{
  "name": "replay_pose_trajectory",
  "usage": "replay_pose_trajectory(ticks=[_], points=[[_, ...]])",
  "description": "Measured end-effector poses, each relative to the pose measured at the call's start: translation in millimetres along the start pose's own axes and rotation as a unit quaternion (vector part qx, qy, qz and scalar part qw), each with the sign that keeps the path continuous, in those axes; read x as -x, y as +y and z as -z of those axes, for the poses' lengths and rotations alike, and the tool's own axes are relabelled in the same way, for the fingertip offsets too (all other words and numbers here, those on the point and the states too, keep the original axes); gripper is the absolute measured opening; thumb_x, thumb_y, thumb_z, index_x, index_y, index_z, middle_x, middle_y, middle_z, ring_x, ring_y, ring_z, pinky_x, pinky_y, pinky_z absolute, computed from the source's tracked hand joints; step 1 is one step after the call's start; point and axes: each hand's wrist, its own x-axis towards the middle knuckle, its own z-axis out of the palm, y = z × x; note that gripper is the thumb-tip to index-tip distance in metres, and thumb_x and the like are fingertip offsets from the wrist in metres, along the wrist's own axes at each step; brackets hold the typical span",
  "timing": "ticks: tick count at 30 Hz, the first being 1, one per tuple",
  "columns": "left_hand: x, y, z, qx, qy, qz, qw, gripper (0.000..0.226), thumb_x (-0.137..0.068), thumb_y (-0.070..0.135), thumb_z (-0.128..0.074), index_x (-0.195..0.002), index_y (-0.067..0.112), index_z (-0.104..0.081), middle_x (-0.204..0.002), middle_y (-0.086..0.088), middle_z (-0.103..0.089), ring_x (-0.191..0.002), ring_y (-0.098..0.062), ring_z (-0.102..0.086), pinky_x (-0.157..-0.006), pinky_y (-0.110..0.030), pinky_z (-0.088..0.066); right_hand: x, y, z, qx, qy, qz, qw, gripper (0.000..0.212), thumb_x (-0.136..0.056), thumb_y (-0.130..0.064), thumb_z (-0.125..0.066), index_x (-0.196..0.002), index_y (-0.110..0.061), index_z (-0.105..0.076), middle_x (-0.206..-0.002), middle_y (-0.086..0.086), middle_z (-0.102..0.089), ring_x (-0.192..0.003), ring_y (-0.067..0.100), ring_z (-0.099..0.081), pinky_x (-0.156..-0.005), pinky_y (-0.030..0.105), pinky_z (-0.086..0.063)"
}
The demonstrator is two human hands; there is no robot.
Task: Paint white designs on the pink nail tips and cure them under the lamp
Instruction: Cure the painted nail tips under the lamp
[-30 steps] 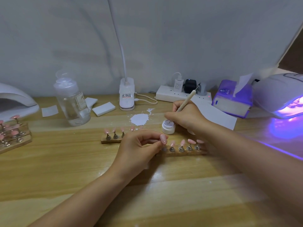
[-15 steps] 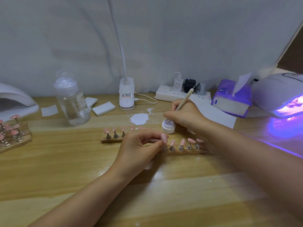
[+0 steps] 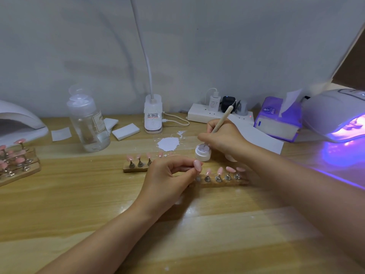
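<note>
My left hand (image 3: 169,178) pinches one pink nail tip (image 3: 197,165) between thumb and fingers, lifted just above a wooden holder (image 3: 219,182) that carries several pink tips on metal stands. A second wooden holder (image 3: 136,167) with more pink tips lies behind my left hand. My right hand (image 3: 225,140) grips a thin wooden-handled brush (image 3: 223,120), whose tip dips into a small white gel pot (image 3: 203,153). At the right edge the nail lamp (image 3: 335,115) glows purple.
A white paint smear (image 3: 168,143) marks the wooden desk. A clear bottle (image 3: 88,123), desk-lamp base (image 3: 153,115), power strip (image 3: 209,113), purple tissue box (image 3: 278,121), white paper sheet (image 3: 262,140) and second lamp (image 3: 17,123) line the back. More holders with tips (image 3: 15,161) sit far left.
The brush handle has shifted slightly as my right hand works its tip in the pot. My left hand holds the nail tip in the same place.
</note>
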Motion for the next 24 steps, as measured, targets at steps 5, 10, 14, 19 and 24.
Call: replay_pose_trajectory(ticks=[5, 10, 14, 19, 24], points=[[1.0, 0.7, -0.5, -0.016, 0.006, -0.027, 0.999, 0.024, -0.077, -0.003, -0.067, -0.068, 0.019, -0.071, -0.078, 0.005, -0.072, -0.078, -0.006, -0.067, -0.069, -0.014, -0.051, 7.8, -12.8, 12.5, -0.161, 0.058, -0.013, 0.985, 0.034, -0.080, -0.002, -0.061, -0.053, -0.012, -0.043, -0.043, -0.002, -0.049, -0.047, 0.010, -0.049, -0.059, 0.027, -0.049], [5.0, 6.0, -1.3, -0.045, -0.001, -0.122, 0.992, 0.021, -0.075, 0.001, -0.071, -0.068, 0.022, -0.070, -0.075, 0.002, -0.070, -0.077, -0.010, -0.066, -0.065, -0.023, -0.053, 42.1, -20.1, 26.2, -0.201, 0.099, 0.041, 0.974, 0.031, -0.085, -0.017, -0.063, -0.060, -0.011, -0.046, -0.038, -0.007, -0.050, -0.036, 0.001, -0.046, -0.056, 0.026, -0.055], [10.5, 11.6, -5.7, 0.002, -0.065, -0.139, 0.988, 0.007, -0.074, 0.011, -0.069, -0.075, 0.017, -0.072, -0.076, -0.006, -0.069, -0.076, -0.020, -0.065, -0.059, -0.036, -0.055, 71.4, -18.4, 32.1, -0.283, 0.113, 0.027, 0.952, 0.038, -0.084, -0.026, -0.064, -0.049, -0.023, -0.050, -0.037, -0.008, -0.045, -0.034, 0.003, -0.043, -0.054, 0.031, -0.056], [18.7, 10.2, -12.4, -0.042, -0.176, -0.114, 0.977, 0.019, -0.079, 0.003, -0.069, -0.068, 0.018, -0.070, -0.075, 0.000, -0.070, -0.074, -0.008, -0.067, -0.060, -0.023, -0.052, 101.2, -6.4, 29.1, -0.339, 0.119, -0.003, 0.933, 0.046, -0.086, -0.028, -0.060, -0.042, -0.023, -0.047, -0.035, -0.010, -0.036, -0.033, 0.006, -0.039, -0.046, 0.027, -0.053], [16.9, 8.7, -10.7, -0.090, -0.154, -0.099, 0.979, 0.012, -0.077, 0.011, -0.071, -0.069, 0.021, -0.072, -0.074, 0.009, -0.072, -0.068, 0.002, -0.064, -0.060, -0.013, -0.047, 112.5, 7.6, 26.0, -0.300, 0.133, -0.037, 0.944, 0.045, -0.085, -0.037, -0.058, -0.041, -0.027, -0.056, -0.031, -0.012, -0.039, -0.058, 0.010, -0.066, -0.058, 0.025, -0.058]])
